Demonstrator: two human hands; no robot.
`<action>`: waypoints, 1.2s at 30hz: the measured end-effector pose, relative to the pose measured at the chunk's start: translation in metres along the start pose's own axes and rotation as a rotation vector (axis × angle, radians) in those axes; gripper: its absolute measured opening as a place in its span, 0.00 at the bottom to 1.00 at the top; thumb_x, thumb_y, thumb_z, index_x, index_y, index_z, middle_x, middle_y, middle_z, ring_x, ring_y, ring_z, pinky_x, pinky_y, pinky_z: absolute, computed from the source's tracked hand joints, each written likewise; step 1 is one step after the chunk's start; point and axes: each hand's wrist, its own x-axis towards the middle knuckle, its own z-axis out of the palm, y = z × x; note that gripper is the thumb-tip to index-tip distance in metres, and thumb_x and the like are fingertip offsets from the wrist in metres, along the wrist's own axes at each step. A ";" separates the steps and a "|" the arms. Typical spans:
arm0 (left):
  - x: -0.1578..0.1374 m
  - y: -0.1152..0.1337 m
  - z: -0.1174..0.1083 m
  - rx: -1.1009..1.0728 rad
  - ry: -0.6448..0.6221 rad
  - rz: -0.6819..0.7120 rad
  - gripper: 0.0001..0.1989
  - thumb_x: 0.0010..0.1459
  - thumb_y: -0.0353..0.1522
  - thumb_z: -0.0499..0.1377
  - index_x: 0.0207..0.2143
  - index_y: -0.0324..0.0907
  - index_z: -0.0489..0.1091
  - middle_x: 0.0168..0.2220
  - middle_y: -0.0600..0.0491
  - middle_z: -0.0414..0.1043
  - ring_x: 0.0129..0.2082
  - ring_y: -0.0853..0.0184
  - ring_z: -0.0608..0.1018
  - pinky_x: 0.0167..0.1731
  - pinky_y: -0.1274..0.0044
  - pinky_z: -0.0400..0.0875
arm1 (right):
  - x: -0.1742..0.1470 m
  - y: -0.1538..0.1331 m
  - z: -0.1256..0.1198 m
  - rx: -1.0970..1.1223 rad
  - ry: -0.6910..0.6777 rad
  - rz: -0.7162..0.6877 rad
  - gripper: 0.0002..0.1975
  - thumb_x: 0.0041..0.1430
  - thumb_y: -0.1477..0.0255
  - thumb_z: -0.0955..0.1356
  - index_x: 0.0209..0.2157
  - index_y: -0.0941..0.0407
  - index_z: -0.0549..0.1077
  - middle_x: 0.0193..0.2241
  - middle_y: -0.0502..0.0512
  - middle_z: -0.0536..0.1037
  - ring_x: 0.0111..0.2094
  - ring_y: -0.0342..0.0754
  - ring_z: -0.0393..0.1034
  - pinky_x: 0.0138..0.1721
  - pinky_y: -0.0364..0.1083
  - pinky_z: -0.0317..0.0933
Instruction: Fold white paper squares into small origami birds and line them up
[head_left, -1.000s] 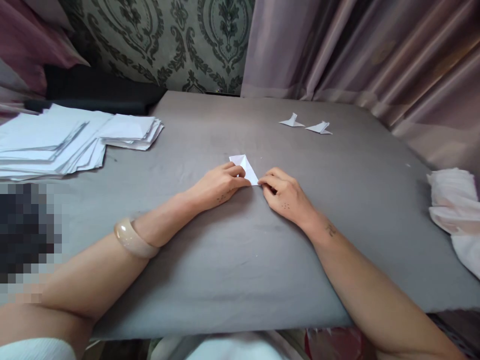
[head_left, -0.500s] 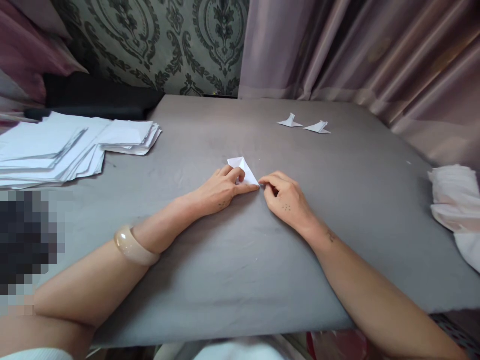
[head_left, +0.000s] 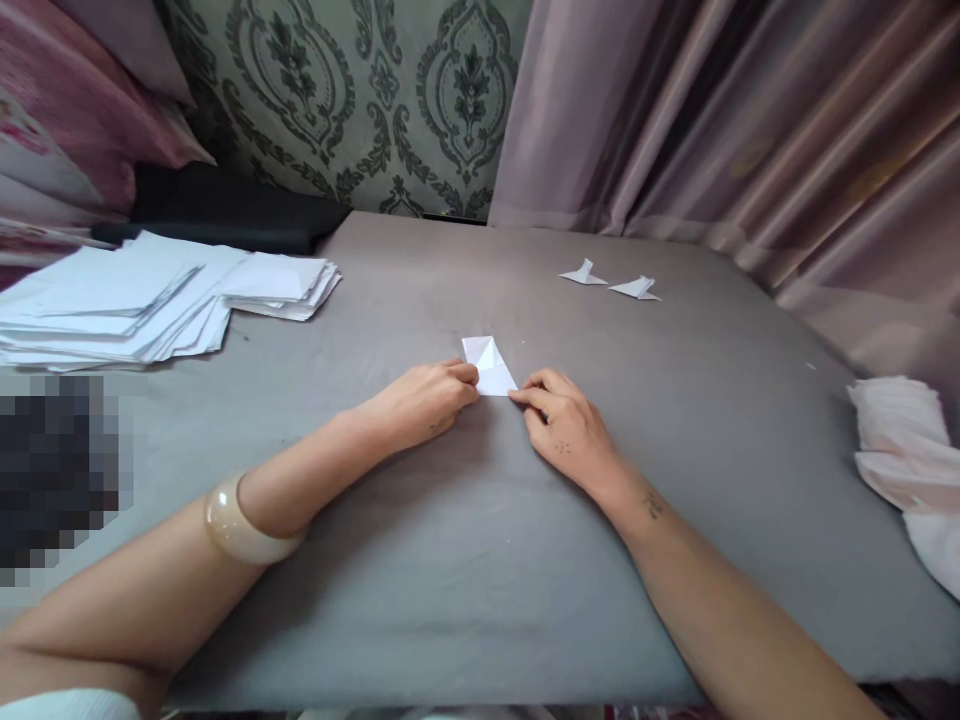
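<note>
A small piece of folded white paper (head_left: 493,372) lies on the grey cloth-covered table (head_left: 450,560), between my two hands. My left hand (head_left: 439,395) is closed on its left side, the fingers curled and partly hiding that edge. With thumb and forefinger, my right hand (head_left: 559,415) pinches the paper's lower right corner. Creases run down from the paper's top edge. Farther back on the right sit two small folded paper figures, a left one (head_left: 583,273) and a right one (head_left: 637,288), each with a raised point.
Stacks of white paper sheets (head_left: 112,300) lie at the left, with black fabric (head_left: 232,210) behind them. A bundle of whitish cloth (head_left: 900,430) rests at the right edge. Curtains (head_left: 675,120) and a patterned wall (head_left: 382,100) border the table's far side.
My left hand has drawn back left from across the paper, uncovering more of it. My right hand's fingers now meet the paper's right corner. The whole view has shifted slightly.
</note>
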 end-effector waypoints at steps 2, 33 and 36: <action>0.000 -0.002 0.000 -0.002 0.018 -0.020 0.16 0.56 0.20 0.47 0.34 0.39 0.75 0.39 0.47 0.73 0.40 0.64 0.74 0.32 0.78 0.66 | 0.000 -0.001 0.000 0.008 0.003 0.002 0.17 0.58 0.80 0.60 0.40 0.54 0.78 0.40 0.57 0.75 0.43 0.49 0.69 0.41 0.47 0.63; 0.004 -0.004 0.018 0.259 0.345 0.066 0.15 0.65 0.25 0.46 0.35 0.41 0.72 0.36 0.50 0.76 0.42 0.63 0.71 0.51 0.64 0.54 | 0.003 -0.001 0.000 -0.254 0.093 -0.127 0.14 0.64 0.77 0.59 0.39 0.53 0.75 0.46 0.56 0.74 0.39 0.48 0.69 0.35 0.46 0.59; 0.005 -0.003 0.018 0.231 0.329 0.072 0.15 0.67 0.30 0.46 0.34 0.41 0.73 0.34 0.50 0.76 0.40 0.63 0.72 0.50 0.64 0.54 | -0.001 -0.002 -0.001 -0.250 0.061 -0.090 0.13 0.64 0.76 0.60 0.39 0.53 0.75 0.47 0.57 0.73 0.39 0.48 0.70 0.33 0.47 0.59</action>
